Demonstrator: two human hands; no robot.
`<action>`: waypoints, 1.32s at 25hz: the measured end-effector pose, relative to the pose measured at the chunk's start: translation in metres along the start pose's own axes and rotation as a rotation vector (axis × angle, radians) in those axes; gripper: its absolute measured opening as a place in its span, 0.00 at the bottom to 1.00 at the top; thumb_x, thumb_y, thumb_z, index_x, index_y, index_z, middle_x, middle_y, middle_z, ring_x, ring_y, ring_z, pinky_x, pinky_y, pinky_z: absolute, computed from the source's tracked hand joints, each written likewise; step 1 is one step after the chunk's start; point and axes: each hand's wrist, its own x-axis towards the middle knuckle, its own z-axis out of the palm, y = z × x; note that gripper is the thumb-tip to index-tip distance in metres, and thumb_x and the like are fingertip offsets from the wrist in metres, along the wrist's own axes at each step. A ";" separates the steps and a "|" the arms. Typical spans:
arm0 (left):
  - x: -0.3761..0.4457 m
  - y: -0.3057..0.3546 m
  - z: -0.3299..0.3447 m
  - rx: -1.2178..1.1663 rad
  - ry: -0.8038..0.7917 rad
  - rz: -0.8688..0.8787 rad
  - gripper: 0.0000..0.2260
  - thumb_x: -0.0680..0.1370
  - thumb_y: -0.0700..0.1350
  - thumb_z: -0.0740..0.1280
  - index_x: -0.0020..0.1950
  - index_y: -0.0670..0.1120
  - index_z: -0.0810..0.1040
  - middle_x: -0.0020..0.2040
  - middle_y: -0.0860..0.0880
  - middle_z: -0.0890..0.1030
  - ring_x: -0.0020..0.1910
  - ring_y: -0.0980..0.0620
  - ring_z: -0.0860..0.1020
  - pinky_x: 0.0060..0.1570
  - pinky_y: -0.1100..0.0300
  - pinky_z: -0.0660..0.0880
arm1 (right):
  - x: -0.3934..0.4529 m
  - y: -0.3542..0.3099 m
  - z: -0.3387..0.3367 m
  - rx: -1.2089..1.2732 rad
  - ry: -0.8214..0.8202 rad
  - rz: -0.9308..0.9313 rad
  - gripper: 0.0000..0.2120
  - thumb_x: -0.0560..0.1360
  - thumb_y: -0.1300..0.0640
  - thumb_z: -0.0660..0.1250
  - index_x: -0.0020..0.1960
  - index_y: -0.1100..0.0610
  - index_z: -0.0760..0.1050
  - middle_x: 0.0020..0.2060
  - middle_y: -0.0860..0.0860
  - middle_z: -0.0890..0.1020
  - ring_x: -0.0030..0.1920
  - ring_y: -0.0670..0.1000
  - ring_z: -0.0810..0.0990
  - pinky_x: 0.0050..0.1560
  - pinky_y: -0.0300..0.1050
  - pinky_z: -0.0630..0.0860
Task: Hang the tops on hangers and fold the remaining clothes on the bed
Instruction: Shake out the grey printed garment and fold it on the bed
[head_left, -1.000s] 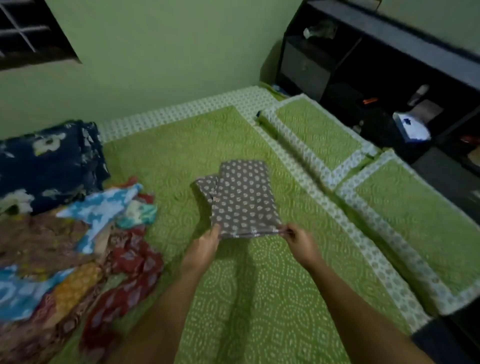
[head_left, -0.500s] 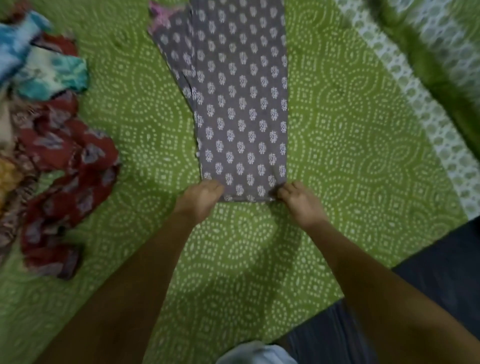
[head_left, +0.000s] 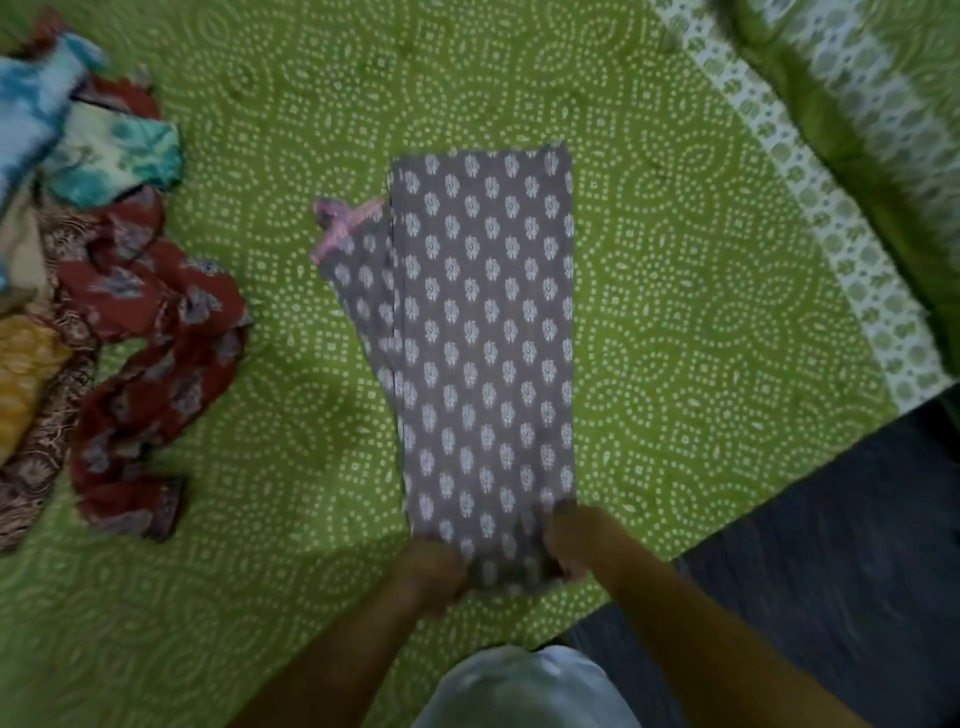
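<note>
Unsorted pile (head_left: 67, 291): lies at the left edge of the bed, well apart from the work area. It holds a blue-white piece, a teal piece, a red printed piece and a yellow-brown piece, all crumpled and none yet folded.
Bedspread (head_left: 727, 312): green with a white dotted print. It carries the pile and the garment; its white-bordered edge runs down the right side.
Grey printed garment (head_left: 488, 338): lies flat near the middle of the bed as a long narrow strip, far end away from the person, near end at the bed edge. A narrower layer with pink trim sticks out on its left side.
Left hand (head_left: 434, 574): grips the near left corner of the garment, fingers curled round the hem.
Right hand (head_left: 571, 540): grips the near right corner. The frame is blurred here, so the exact finger placement is probably a pinch, not confirmed.
Step in hand: judged to be a lengthwise fold, near end about to be carried to the far end.
Risk 1: uneven lift between the two corners skews the strip, so the edges fail to line up.
Risk 2: the protruding left layer drags or bunches, leaving a lump in the fold.
Risk 3: the near end sits at the bed edge; a slack grip lets it slide towards the dark floor (head_left: 831, 597).
</note>
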 end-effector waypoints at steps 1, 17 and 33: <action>0.003 0.010 0.008 0.031 -0.079 0.030 0.20 0.77 0.44 0.66 0.67 0.38 0.73 0.67 0.38 0.73 0.66 0.39 0.70 0.67 0.40 0.65 | -0.010 -0.010 0.007 0.075 -0.001 0.006 0.18 0.79 0.53 0.61 0.64 0.63 0.74 0.49 0.56 0.79 0.42 0.52 0.78 0.30 0.33 0.71; 0.112 -0.241 -0.219 -0.209 1.149 -0.639 0.36 0.78 0.68 0.37 0.78 0.46 0.39 0.79 0.48 0.40 0.77 0.47 0.39 0.75 0.45 0.38 | 0.174 0.108 -0.244 0.033 1.071 0.191 0.30 0.81 0.39 0.40 0.79 0.50 0.44 0.78 0.50 0.46 0.77 0.55 0.43 0.74 0.61 0.40; 0.080 -0.040 0.046 -0.248 1.157 -0.569 0.32 0.79 0.61 0.52 0.78 0.45 0.52 0.77 0.45 0.60 0.76 0.45 0.56 0.72 0.45 0.52 | 0.056 -0.002 0.015 0.176 0.876 0.343 0.31 0.80 0.43 0.51 0.77 0.57 0.56 0.76 0.54 0.59 0.76 0.55 0.55 0.75 0.56 0.46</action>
